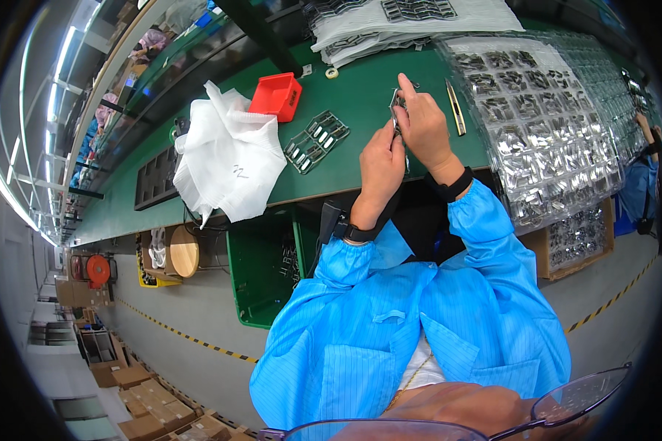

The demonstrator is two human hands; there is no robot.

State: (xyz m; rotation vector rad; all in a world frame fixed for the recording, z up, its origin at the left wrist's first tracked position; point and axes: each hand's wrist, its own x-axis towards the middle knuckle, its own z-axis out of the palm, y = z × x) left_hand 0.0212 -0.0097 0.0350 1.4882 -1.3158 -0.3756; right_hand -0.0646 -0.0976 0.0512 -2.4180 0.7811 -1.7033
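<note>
Over the green table, my two hands are close together around a small dark metal frame piece. My left hand is closed on its near end. My right hand grips it from the right, index finger stretched past it; the fingers hide most of its shape. To the left lies a dark frame with several silver oblong pieces in it. A box-cutter-like yellow and black tool rests right of my right hand. Farther right, clear plastic trays hold many small metal parts.
At left, a red bin stands behind a crumpled white sheet and a black tray. White sheets with dark frames are stacked at the far edge. A green crate sits below the table. Another person's arm shows at far right.
</note>
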